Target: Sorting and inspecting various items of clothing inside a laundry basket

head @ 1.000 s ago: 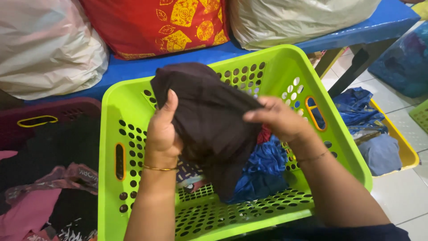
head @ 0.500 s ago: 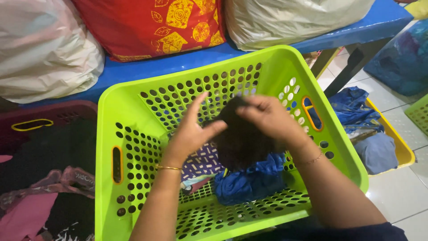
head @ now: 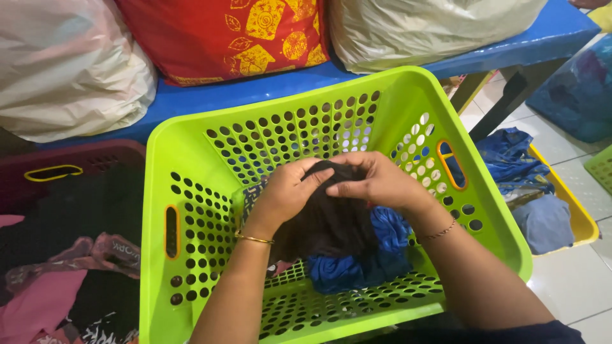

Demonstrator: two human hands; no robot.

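A lime-green perforated laundry basket fills the middle of the view. Inside it, my left hand and my right hand meet over a bunched dark brown garment and both grip its top. The garment rests low in the basket, on a crumpled blue cloth. A patterned cloth shows under my left wrist, mostly hidden. Each wrist carries a thin gold bracelet.
A dark maroon basket with pink and black clothes stands at the left. A yellow basket with blue clothes sits on the tiled floor at the right. Behind, a blue bench carries a red patterned bag and pale plastic bags.
The dark garment was held up and spread above the basket; both hands have lowered and bunched it down onto the blue cloth inside.
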